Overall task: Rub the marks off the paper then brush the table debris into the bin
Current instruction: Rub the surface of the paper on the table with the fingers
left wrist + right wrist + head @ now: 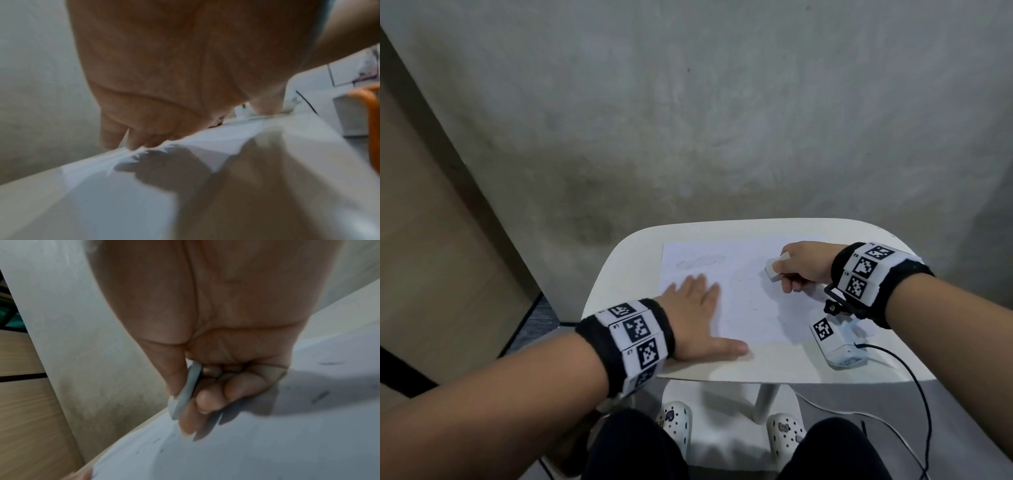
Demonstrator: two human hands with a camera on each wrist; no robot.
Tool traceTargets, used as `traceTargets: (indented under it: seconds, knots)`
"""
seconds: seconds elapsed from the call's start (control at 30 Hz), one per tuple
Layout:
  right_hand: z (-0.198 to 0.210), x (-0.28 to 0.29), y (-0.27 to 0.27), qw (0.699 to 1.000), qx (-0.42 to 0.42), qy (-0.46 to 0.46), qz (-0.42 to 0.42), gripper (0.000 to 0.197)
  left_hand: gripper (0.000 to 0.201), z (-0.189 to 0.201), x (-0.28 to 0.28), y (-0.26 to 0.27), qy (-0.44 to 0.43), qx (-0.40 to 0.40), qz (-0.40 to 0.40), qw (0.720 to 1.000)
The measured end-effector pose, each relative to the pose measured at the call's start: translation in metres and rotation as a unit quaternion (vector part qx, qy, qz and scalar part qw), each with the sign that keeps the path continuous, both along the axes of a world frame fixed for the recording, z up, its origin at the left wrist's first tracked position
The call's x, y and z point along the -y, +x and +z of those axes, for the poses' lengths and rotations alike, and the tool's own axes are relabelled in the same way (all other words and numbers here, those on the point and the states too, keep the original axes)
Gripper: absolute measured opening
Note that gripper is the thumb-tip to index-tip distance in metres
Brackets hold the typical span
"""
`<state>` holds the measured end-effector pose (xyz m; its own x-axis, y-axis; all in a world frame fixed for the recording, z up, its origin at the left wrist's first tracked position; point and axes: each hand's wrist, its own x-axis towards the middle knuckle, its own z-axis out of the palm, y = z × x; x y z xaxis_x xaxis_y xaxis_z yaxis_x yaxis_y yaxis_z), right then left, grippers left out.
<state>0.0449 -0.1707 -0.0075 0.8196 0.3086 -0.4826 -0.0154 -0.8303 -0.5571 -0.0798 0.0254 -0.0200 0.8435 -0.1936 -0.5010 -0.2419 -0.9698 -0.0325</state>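
paper [739, 294] is laid flat on the small white table [774, 368], one sheet only, and every place below is given relative to it. one patch of pencil marks [697, 263] is seen near its far left corner, faint and unrubbed. dark eraser crumbs [320, 396] are scattered on its right half; they are too small to be counted.

the sheet is pinned at its near left part by the left hand [697, 315], fingers straight and spread, palm down. one white eraser [775, 269] is pinched between the thumb and curled fingers of the right hand [803, 265], over the far right part of the sheet; whether its tip touches the surface cannot be told.

the rubbing step appears to be in hand. it would be done best with short strokes pulled away from the pinning hand, so that the sheet is stretched and not buckled, and with light pressure so it is not torn. the flat hand should be kept close to the patch being rubbed. crumbs are better left on the sheet until the marks are gone.

one white device [837, 344] with a cable lies just off the near right corner. no bin is identified in any view.
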Motion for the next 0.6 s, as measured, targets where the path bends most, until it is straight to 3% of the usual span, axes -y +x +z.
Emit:
traceTargets:
  seconds: [0.07, 0.17, 0.23, 0.33, 0.4, 0.6]
  knots:
    - [0.000, -0.001, 0.001, 1.000, 0.003, -0.003, 0.001, 0.026, 0.112, -0.001, -0.002, -0.003, 0.013, -0.023, -0.012, 1.000]
    - [-0.001, -0.001, 0.001, 1.000, 0.002, 0.001, 0.000, 0.027, 0.093, 0.008, 0.016, -0.009, -0.080, -0.064, -0.146, 0.984]
    - [-0.002, 0.000, 0.001, 1.000, 0.003, -0.002, 0.002, 0.027, 0.087, 0.014, 0.013, -0.001, -0.113, -0.040, -0.176, 0.977]
    - [-0.001, 0.000, 0.000, 1.000, 0.011, -0.012, 0.004, 0.023, 0.104, 0.014, -0.030, 0.030, -0.047, 0.020, -0.071, 0.996]
    - [0.001, -0.002, 0.000, 1.000, 0.014, -0.024, 0.010, 0.022, 0.120, 0.013, -0.061, 0.045, -0.004, 0.015, -0.006, 1.000]
    - [0.021, -0.019, -0.013, 0.992, 0.034, -0.109, 0.060, 0.031, 0.136, -0.003, -0.080, 0.049, 0.003, -0.044, 0.011, 0.999]
